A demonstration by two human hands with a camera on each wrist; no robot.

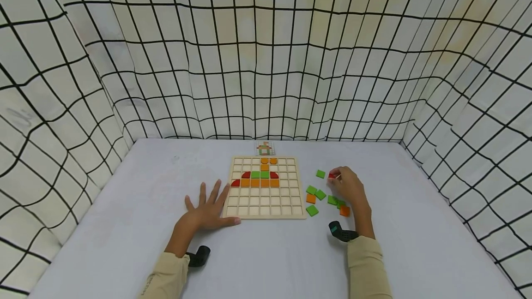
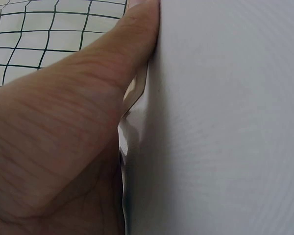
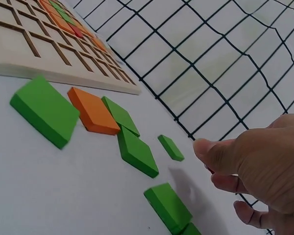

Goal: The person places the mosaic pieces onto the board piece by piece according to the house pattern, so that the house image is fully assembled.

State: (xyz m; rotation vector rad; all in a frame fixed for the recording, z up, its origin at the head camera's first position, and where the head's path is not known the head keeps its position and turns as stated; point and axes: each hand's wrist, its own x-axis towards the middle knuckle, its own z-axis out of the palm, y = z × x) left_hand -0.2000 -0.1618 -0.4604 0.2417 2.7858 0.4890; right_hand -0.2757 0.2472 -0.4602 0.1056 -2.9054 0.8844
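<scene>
A wooden grid board (image 1: 249, 203) lies on the white table, with red, green and orange tiles set in its upper rows. My left hand (image 1: 208, 213) rests spread at the board's left side, its thumb along the near edge; in the left wrist view the thumb (image 2: 108, 54) fills the upper left. To the right of the board, my right hand (image 1: 349, 186) pinches a red tile (image 1: 331, 176) between thumb and fingertips. The right wrist view shows this hand (image 3: 259, 171) above the table, the tile mostly hidden behind the thumb.
Several loose green tiles (image 1: 312, 210) and orange tiles (image 1: 311, 198) lie between the board and my right hand. A small picture card (image 1: 264, 148) lies behind the board. White walls with black netting (image 1: 266, 73) enclose the table's back and sides.
</scene>
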